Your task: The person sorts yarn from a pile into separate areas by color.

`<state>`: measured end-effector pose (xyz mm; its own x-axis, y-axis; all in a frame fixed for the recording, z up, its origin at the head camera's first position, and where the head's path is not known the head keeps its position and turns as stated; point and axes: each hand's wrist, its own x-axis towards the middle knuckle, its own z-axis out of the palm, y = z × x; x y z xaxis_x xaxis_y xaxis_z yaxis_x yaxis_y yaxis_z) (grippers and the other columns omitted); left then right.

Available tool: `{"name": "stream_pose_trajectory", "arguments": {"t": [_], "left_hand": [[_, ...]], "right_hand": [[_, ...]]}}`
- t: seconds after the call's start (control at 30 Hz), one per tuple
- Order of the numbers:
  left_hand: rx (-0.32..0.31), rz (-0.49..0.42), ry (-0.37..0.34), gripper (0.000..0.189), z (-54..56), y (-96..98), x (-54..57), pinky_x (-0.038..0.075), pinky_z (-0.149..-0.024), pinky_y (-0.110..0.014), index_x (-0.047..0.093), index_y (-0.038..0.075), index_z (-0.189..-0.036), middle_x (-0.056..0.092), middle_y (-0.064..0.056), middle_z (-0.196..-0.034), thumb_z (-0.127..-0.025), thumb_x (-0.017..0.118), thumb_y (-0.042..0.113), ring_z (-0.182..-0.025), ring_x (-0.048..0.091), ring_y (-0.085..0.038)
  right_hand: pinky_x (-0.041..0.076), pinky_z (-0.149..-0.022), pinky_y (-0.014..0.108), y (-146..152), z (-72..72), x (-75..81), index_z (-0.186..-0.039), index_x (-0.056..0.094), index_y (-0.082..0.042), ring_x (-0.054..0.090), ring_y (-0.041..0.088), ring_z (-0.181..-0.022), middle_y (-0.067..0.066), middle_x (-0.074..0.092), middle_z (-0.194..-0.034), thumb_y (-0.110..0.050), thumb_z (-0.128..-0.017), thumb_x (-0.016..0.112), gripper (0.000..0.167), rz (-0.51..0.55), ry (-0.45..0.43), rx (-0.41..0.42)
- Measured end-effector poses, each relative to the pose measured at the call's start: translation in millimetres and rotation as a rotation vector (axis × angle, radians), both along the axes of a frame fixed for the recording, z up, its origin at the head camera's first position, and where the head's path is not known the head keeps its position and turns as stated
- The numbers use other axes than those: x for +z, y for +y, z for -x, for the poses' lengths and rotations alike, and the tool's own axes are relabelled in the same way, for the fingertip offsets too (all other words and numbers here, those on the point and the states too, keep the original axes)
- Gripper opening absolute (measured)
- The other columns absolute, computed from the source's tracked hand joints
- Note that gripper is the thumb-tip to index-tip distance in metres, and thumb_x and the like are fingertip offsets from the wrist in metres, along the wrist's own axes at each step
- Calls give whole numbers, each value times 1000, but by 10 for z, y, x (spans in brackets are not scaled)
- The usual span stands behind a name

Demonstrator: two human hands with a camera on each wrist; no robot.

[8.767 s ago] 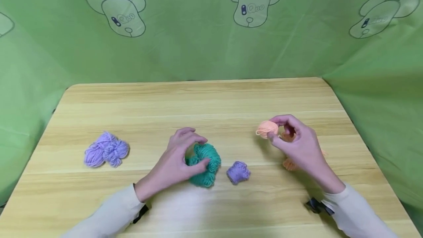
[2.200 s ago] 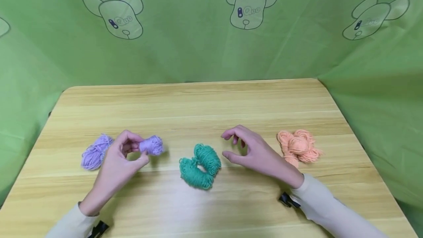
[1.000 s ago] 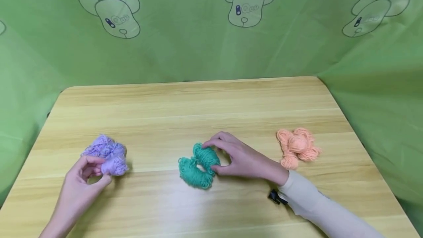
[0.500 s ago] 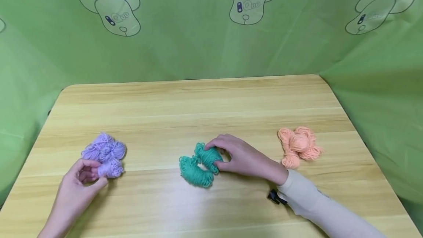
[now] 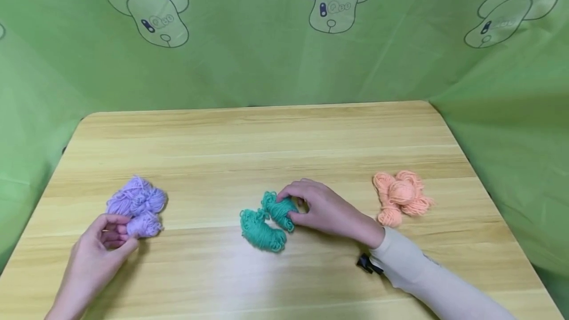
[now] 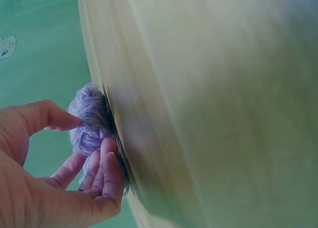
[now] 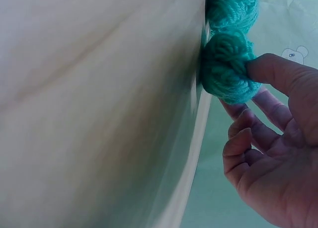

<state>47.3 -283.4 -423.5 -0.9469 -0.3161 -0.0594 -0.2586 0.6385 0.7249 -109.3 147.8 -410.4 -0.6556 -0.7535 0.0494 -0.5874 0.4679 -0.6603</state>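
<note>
My left hand (image 5: 95, 253) pinches the end of a small purple yarn ball (image 5: 144, 224) between thumb and fingers, low over the table at the left. In the left wrist view the thumb lies against the purple yarn (image 6: 89, 114), with fingertips below it. More purple yarn (image 5: 137, 196) lies bunched just behind that ball. Near the middle, my right hand (image 5: 326, 209) pinches the right-hand green yarn skein (image 5: 280, 211). The right wrist view has the thumb pressed on the green yarn (image 7: 228, 66). Another green skein (image 5: 262, 232) lies close by, to the left.
Several peach yarn balls (image 5: 402, 194) sit in a cluster on the right of the wooden table (image 5: 266, 147). A green curtain (image 5: 249, 63) with printed bear heads encloses the back and sides. A black clip (image 5: 368, 263) hangs at the right cuff.
My left hand has carried the small purple ball left, down beside the other purple yarn. My right hand has come to the green skein and gripped it, turning it slightly away from the other.
</note>
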Motion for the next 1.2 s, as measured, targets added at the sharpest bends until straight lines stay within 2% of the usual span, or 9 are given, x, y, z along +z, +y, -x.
{"name": "stream_pose_trajectory", "arguments": {"t": [0.13,0.3,0.4,0.5,0.63,0.73,0.8,1.03,1.2], "left_hand": [[-9,32,-14,40,-5,2,14,49,-72,-9,65,-3,-122,70,-13,-105,-87,85,1,-82,60,2],[-6,15,-22,40,0,43,33,48,-72,-9,63,-6,-122,68,-14,-105,-90,84,3,-82,58,0],[16,46,-8,41,8,72,58,45,-74,-10,62,-6,-123,66,-16,-108,-92,85,8,-86,56,-4],[54,73,-7,41,1,112,94,42,-78,-17,62,-4,-125,63,-18,-116,-95,84,14,-95,53,-12],[71,43,77,32,7,219,121,39,-80,-22,65,0,-122,63,-13,-116,-96,82,10,-99,52,-12],[34,12,181,25,34,326,134,42,-80,-17,70,3,-116,66,-5,-107,-93,81,1,-93,55,-7],[-3,-5,218,22,49,396,152,44,-77,-17,72,5,-112,67,-2,-102,-93,81,-1,-88,56,-8],[-131,-81,231,21,96,605,213,51,-76,-17,73,6,-113,72,-3,-105,-95,78,-3,-87,64,-13],[-205,-99,225,24,130,704,198,53,-68,-24,73,10,-116,71,2,-106,-95,80,0,-82,63,-15]], "right_hand": [[49,-74,31,6,-3,0,-124,77,-15,57,18,-85,-11,64,-98,-7,-95,81,30,11,5,-9],[50,-73,30,19,-4,-3,-123,77,-17,59,18,-85,-11,64,-99,-7,-94,82,31,24,10,-27],[50,-73,30,31,-1,0,-122,77,-18,59,19,-84,-10,64,-98,-6,-94,82,31,36,11,-38],[50,-72,30,41,3,4,-122,77,-18,59,19,-83,-10,64,-97,-5,-94,82,31,44,13,-41],[51,-72,30,35,12,8,-122,77,-17,60,18,-83,-10,65,-97,-5,-94,82,31,51,19,-48],[52,-72,30,20,24,11,-123,76,-15,60,19,-83,-9,65,-97,-5,-94,83,31,56,18,-61],[53,-72,30,8,31,16,-123,76,-15,61,20,-83,-10,65,-97,-5,-94,83,31,57,12,-68],[54,-70,30,-41,62,62,-125,75,-14,61,18,-82,-10,67,-98,-6,-94,84,34,86,-8,-89],[52,-67,29,-68,97,89,-125,76,-12,58,14,-80,-9,67,-95,-5,-93,85,34,132,15,-102]]}}
